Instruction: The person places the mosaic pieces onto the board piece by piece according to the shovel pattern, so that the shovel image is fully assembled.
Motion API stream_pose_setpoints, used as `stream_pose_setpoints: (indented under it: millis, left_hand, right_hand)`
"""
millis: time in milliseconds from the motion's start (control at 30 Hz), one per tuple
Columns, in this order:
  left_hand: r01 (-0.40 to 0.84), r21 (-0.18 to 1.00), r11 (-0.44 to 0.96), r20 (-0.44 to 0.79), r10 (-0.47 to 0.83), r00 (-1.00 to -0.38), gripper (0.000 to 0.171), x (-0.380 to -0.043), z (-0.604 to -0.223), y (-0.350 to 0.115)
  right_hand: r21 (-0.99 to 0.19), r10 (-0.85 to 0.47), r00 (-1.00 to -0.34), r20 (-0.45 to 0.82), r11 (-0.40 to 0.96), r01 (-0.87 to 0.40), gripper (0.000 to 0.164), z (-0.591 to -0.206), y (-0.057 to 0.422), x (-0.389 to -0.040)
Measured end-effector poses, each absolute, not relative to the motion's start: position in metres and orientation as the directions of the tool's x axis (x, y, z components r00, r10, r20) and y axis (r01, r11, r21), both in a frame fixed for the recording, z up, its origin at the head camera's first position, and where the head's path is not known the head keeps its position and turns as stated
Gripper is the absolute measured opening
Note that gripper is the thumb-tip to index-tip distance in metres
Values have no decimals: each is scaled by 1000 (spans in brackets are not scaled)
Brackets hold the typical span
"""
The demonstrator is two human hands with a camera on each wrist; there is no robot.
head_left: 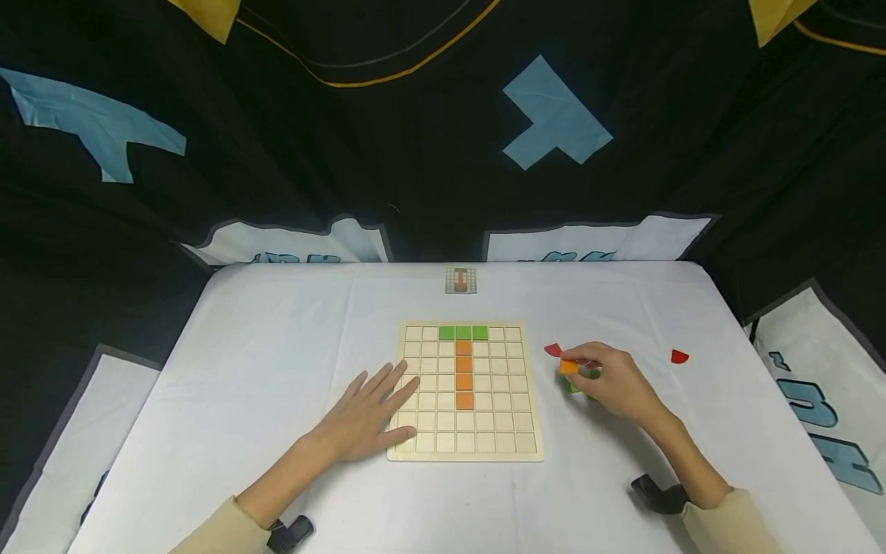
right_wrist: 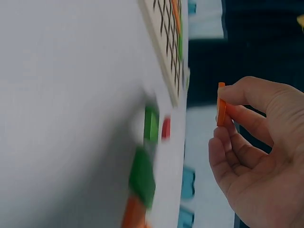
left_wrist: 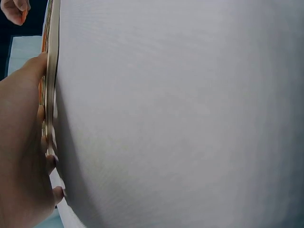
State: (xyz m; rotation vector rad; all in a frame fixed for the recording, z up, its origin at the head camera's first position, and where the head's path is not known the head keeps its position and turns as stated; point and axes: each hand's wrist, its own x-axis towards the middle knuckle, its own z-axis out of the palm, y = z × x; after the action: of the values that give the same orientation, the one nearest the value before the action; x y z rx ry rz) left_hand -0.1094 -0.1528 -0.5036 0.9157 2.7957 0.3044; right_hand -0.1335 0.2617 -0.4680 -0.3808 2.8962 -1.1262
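Observation:
A wooden grid board point(head_left: 425, 422) lies on the white table. Three green square tiles point(head_left: 463, 333) sit in its top row, and a column of several orange square tiles point(head_left: 464, 382) runs down below the middle one. With fingers spread, my left hand point(head_left: 365, 419) rests on the left edge of the board. Between thumb and fingers my right hand point(head_left: 616, 378) pinches an orange square tile point(right_wrist: 221, 104), held above the table to the right of the board. Loose green tiles point(right_wrist: 151, 124) lie under this hand, partly hidden by it in the head view.
A red quarter-round piece point(head_left: 552, 350) lies right of the board, and another red piece point(head_left: 680, 357) farther right. Behind the board is a small pattern card point(head_left: 461, 281). More loose orange pieces point(right_wrist: 133, 212) show blurred in the right wrist view. A dark curtain point(head_left: 429, 169) hangs behind the table.

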Motion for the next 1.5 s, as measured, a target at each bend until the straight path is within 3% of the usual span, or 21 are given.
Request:
stream_pose_setpoints:
  millis: [433,800,1500]
  left_hand:
    - [559,257,788,-109,599,-794,77,-109,-503,-152]
    - [557,252,791,-114,596,-795,78,-110,-503,-153]
    - [560,250,790,-113,598,-793,77,-109,-502,-153]
  right_hand:
    - [-704,-380,-920,91,629,-330,29,-472,201,-133]
    - [-692,-413,-911,-2,658,-297,29,-480,167,-131]
    - [-668,-528,-848,-38,645,-371,31,-486,150,-129]
